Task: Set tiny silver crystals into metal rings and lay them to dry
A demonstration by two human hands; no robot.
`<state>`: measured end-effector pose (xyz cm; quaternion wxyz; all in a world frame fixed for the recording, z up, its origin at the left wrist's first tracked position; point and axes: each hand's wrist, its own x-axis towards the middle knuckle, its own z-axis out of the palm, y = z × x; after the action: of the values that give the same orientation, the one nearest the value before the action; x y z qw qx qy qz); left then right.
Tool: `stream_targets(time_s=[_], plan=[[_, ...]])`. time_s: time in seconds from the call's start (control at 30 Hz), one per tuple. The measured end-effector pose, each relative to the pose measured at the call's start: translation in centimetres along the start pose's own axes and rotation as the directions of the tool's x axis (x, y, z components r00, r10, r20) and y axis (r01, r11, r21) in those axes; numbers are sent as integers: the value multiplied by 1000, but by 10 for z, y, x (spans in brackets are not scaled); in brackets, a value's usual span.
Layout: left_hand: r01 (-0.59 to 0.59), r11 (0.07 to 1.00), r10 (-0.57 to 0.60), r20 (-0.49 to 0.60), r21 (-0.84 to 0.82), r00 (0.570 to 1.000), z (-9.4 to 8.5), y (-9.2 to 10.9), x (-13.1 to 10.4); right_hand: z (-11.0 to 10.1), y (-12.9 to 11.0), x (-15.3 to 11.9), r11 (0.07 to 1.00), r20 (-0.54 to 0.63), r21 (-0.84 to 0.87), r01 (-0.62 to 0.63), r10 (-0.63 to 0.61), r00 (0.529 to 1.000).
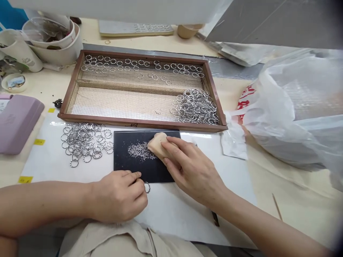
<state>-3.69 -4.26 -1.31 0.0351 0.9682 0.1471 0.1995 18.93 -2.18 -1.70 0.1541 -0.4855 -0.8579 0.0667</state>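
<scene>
My right hand (pixel 191 167) grips a pale, cream-coloured block (pixel 158 144) whose end touches the small silver beads (pixel 140 150) on a black mat (pixel 158 175). My left hand (pixel 123 195) is closed at the mat's lower left edge, with a silver ring (pixel 147 187) showing beside its curled fingers; part of the ring is hidden by them. Many silver rings (pixel 83 141) lie in a loose pile on the white sheet left of the mat.
Behind the mat is a brown wooden frame (pixel 136 125) with a mesh bottom, holding rows of rings and a heap (pixel 197 107) of them. A purple case (pixel 20 123) lies left, a white plastic bag (pixel 300 117) right. A thin stick (pixel 277 207) lies at lower right.
</scene>
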Motion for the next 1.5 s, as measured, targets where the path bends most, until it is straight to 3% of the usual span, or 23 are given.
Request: stream_targets(time_s=[0.27,0.67,0.8,0.9,1.0,1.1,1.17,1.5], plan=[[15,1000,-15,-16,2,1000,1,-1,0,9,-17,23,988,22,1,152,-152,988],[11,1000,-11,-7,-4,1000,0,-2,0,16,-34,52,921,112,74,383,-389,914],[10,1000,-11,-6,-15,1000,1,-3,0,16,-35,57,908,144,158,389,-411,900],[13,1000,-14,-18,-19,1000,1,-4,-1,9,-27,54,893,64,231,387,-410,910],[16,999,-17,-23,-33,1000,1,-4,-1,0,-10,43,928,-15,233,291,-296,955],[15,999,-16,-2,-37,1000,1,-5,-1,-4,7,28,963,10,195,187,-193,981],[18,999,-18,-3,-31,1000,1,-5,-1,-3,13,22,969,30,167,180,-188,982],[7,1000,-7,2,-28,1000,1,-4,-1,9,-9,42,943,73,151,297,-311,948]])
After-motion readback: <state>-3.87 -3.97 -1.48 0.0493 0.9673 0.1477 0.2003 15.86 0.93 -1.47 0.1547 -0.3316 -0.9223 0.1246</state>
